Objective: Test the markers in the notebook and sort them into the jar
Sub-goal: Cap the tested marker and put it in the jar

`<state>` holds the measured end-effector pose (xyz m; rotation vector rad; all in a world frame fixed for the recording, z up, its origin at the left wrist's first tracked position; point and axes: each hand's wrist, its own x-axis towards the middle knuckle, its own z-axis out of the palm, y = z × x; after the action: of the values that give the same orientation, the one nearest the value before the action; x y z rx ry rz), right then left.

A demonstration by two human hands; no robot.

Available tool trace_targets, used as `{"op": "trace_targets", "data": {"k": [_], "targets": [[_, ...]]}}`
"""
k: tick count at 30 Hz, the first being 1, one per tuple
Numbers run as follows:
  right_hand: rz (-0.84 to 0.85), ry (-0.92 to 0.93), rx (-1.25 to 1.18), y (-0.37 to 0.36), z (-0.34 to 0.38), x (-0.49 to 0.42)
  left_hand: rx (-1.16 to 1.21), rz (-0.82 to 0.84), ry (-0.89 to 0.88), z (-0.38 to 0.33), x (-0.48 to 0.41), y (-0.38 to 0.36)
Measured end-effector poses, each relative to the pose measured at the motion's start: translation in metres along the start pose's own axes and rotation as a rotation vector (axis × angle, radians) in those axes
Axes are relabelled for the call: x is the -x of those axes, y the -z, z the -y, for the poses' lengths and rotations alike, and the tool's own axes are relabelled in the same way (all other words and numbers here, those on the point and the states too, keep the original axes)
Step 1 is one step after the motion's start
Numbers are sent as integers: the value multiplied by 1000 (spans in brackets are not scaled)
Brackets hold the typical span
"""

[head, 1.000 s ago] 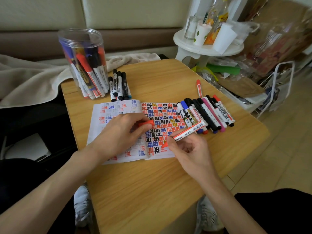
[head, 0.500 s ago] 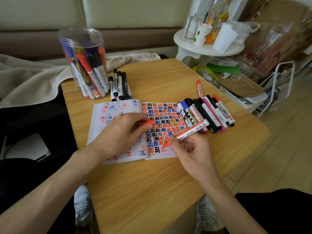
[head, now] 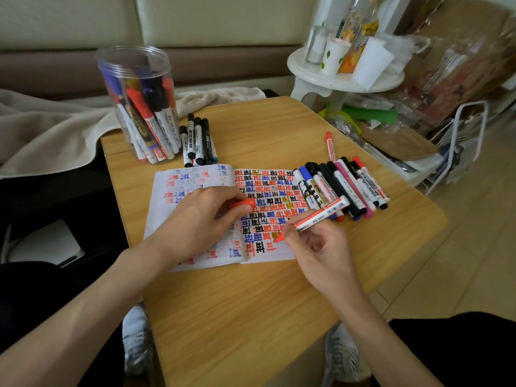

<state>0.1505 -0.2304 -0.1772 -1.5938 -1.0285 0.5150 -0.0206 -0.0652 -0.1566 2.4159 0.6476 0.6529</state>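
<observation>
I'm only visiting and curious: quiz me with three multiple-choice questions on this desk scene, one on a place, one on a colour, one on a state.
1. Where does the clear jar stand?
A. on the far left corner of the table
B. on the white stool
C. on the floor

2. What colour is the cap in the left hand?
A. blue
B. red
C. black

3. The marker in the right hand is:
A. capped
B. in the jar
C. uncapped, tip down at the notebook

Answers:
1 A, it stands on the wood at the back left.
2 B, red pokes out of the grip.
3 C, its bare red tip points at the paper.
</observation>
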Motion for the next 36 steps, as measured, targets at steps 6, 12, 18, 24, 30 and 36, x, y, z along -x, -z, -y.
{"op": "trace_targets", "data": {"k": [6, 12, 18, 24, 30, 36], "targets": [[57, -13, 37, 1, 4, 2, 5, 6, -10, -1, 0, 1], [73, -20, 67, 1, 8, 2, 10, -1, -8, -2, 1, 1], [106, -83, 101, 3, 10, 3, 9, 8, -22, -4, 0, 2], [-32, -181, -143, 6, 16, 1, 1, 16, -31, -4, 0, 2], [-101, -193, -222, 11, 23, -4, -28, 7, -50, -1, 1, 1], [-80, -190, -288, 13, 29, -10, -25, -7, -98, -3, -1, 0]]}}
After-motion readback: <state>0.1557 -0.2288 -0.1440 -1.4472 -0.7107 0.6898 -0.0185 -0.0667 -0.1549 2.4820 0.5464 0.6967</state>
